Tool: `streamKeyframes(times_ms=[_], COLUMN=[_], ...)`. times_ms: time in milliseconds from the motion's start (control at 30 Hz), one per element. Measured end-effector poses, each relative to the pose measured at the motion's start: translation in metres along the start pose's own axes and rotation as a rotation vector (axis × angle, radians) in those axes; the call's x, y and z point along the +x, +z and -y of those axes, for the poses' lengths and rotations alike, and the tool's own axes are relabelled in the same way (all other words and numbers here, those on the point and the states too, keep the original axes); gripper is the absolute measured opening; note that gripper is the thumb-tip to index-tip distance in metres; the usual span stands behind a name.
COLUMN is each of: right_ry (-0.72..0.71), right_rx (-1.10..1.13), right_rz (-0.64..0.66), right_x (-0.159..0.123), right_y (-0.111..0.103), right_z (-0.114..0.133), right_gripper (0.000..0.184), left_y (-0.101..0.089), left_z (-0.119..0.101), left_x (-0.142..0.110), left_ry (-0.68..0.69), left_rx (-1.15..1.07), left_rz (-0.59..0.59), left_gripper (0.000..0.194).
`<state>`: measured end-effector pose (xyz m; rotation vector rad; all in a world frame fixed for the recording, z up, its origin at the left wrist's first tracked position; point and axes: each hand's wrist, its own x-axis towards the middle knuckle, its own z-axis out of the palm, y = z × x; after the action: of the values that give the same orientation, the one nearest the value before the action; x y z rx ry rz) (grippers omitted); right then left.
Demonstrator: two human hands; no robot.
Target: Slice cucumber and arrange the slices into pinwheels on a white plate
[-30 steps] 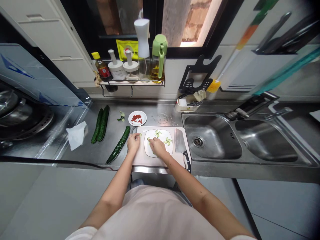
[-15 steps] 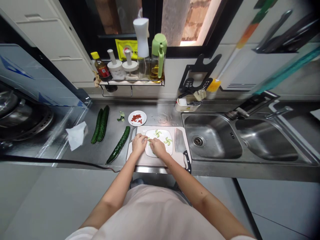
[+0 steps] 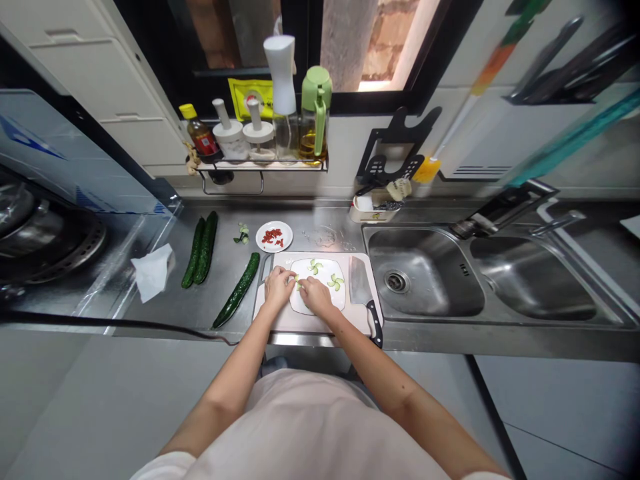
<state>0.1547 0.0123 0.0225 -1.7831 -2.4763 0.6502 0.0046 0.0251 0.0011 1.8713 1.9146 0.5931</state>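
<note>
A white plate [image 3: 325,298] lies on a pale cutting board [image 3: 287,324]. Small fans of cucumber slices [image 3: 337,283] sit along its far and right sides. At the plate's left edge my left hand [image 3: 279,288] has its fingers pinched on a thin cucumber slice [image 3: 297,277]. Close beside it, my right hand [image 3: 315,293] is curled over the plate with its fingertips on the slices there. My fingers partly hide this group of slices. A cleaver [image 3: 360,283] rests on the board's right side, its black handle toward me.
Left of the board lies a whole cucumber [image 3: 237,291], with two more cucumbers [image 3: 200,249] beyond. A small plate of red pieces [image 3: 275,237] stands behind the board, near green scraps [image 3: 241,233]. The double sink [image 3: 425,273] is at right; a condiment rack [image 3: 265,167] hangs behind.
My left hand has moved right from the board's left part to the plate's edge, bringing a cucumber slice next to my right fingertips. My right hand has barely moved.
</note>
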Motion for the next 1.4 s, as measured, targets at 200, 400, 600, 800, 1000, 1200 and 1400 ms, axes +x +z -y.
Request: streamKeyframes(times_ms=[200, 400, 600, 800, 1000, 1200, 1400], right_ry=[0.007, 0.027, 0.031, 0.03, 0.034, 0.035, 0.011], right_rx=[0.043, 0.075, 0.112, 0.14, 0.165, 0.249, 0.457], right_rz=[-0.001, -0.035, -0.068, -0.105, -0.123, -0.181, -0.399], right_x=[-0.001, -0.004, -0.006, -0.009, -0.01, -0.011, -0.013], right_y=[-0.001, 0.0, -0.002, -0.004, -0.006, -0.016, -0.045], right_z=[-0.003, -0.005, -0.005, -0.005, -0.004, -0.004, 0.002], right_gripper=[0.033, 0.035, 0.034, 0.033, 0.033, 0.032, 0.03], left_y=[-0.008, -0.013, -0.009, -0.008, -0.009, -0.014, -0.038], left_z=[0.011, 0.019, 0.013, 0.01, 0.01, 0.005, -0.025], left_x=[0.004, 0.009, 0.011, 0.012, 0.015, 0.014, 0.004], left_ry=[-0.166, -0.341, -0.356, -0.356, -0.356, -0.338, -0.221], left_rx=[-0.046, 0.083, 0.159, 0.144, -0.032, -0.483, -0.918], left_rz=[-0.141, -0.158, -0.118, -0.121, -0.134, -0.172, -0.126], left_gripper=[0.028, 0.03, 0.034, 0.029, 0.019, 0.026, 0.034])
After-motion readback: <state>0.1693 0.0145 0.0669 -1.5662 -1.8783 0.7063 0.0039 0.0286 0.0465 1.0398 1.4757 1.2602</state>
